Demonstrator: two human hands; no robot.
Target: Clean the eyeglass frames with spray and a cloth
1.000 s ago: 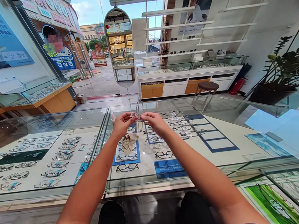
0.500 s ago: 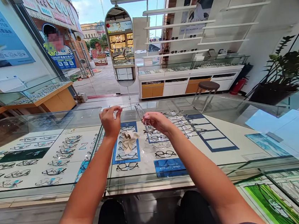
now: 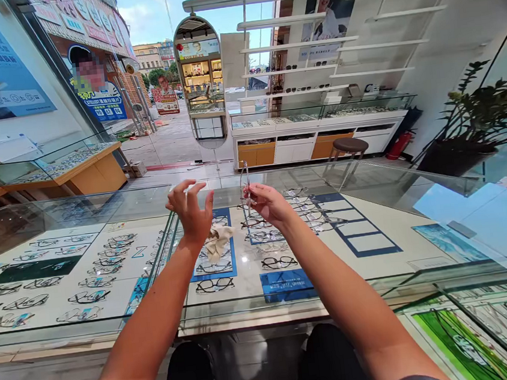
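Observation:
A pair of thin clear-framed eyeglasses [image 3: 245,182] is pinched in my right hand [image 3: 269,202], held upright above the glass display case [image 3: 243,312]. My left hand [image 3: 192,211] is raised to the left of the glasses, fingers spread and holding nothing. Below and between my hands, a crumpled beige cloth [image 3: 217,244] lies on the glass top, over a blue-edged display board [image 3: 232,271]. Dark-framed eyeglasses [image 3: 214,285] and another black pair [image 3: 279,262] sit in the case closer to me.
Several rows of eyeglasses [image 3: 88,297] fill the case's left side. A blue card [image 3: 288,285] and a blue-framed board [image 3: 373,254] lie to the right. Beyond stand an oval mirror [image 3: 207,131], a round stool [image 3: 351,146] and a potted plant [image 3: 468,125].
My left hand has let go of the glasses' temple and spread its fingers. In my right hand the glasses have turned more upright and shifted slightly right.

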